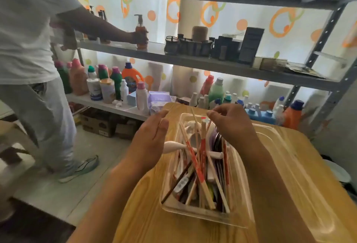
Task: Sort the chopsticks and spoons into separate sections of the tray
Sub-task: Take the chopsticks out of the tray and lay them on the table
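From the head camera, a metal shelving unit rises behind the wooden table, its lower shelf crowded with detergent bottles and its middle shelf with dark jars. At the left a second person stands at the shelves, one hand round a pump bottle.

A clear plastic tray sits on the table, and a second clear section lies just to its right. The near section holds a tangled heap of chopsticks and white spoons, all mixed together. The pile overlaps too much for a count of either; one spoon bowl juts over the left rim.

The left hand hovers beside the tray's left edge, fingers straight and relaxed, holding nothing. The right hand hangs over the far end of the heap with fingers curled downward; whether they pinch a chopstick cannot be told, since the hand covers the tips beneath it.
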Demonstrator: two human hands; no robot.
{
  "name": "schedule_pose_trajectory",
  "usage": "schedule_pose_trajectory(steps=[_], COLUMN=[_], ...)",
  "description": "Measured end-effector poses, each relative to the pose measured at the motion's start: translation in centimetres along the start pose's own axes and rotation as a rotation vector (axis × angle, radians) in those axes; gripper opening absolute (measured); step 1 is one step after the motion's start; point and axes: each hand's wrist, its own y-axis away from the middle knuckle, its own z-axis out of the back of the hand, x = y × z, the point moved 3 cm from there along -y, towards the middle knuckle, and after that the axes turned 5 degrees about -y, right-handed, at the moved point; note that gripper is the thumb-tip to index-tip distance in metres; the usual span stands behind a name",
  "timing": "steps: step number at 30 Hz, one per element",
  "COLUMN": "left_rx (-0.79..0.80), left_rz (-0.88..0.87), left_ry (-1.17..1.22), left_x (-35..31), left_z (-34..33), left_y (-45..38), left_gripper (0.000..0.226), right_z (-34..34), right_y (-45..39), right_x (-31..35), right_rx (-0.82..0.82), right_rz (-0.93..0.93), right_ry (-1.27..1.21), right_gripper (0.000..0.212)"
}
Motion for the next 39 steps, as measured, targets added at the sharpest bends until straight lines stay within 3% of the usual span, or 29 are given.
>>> schedule_pose_trajectory(steps=[8,12,17,23,39], left_rx=[-0.03,-0.007,-0.005,-0.095,0.028], left_rz=[0.085,0.068,0.151,0.016,0.027], left_ry=[0.15,0.022,0.024,-0.079,0.284], left_x=[0.3,0.8,0.2,-2.2,-4.3], left_z=[-0.3,-0.1,0.2,-0.5,-1.4], left_y=[1.6,2.2,3.4,4.5,6.4], left_gripper=[0.042,0.042,0.034,0.02,0.015], right_z=[-0.9,-1.1,-0.8,0.2,6.5], right_y=[0.1,0.3,0.3,0.1,1.2], right_x=[-0.3,-0.5,-0.1,-0.1,1.1], right_rx=[0.004,0.048,0.067,0.039,-0.469], right_rz=[-0.039,-0.045,-0.053,-0.065,0.003], right_ry=[0.071,0.112,0.098,0.019,-0.338], right_gripper=[0.029,0.023,0.017,0.014,0.017])
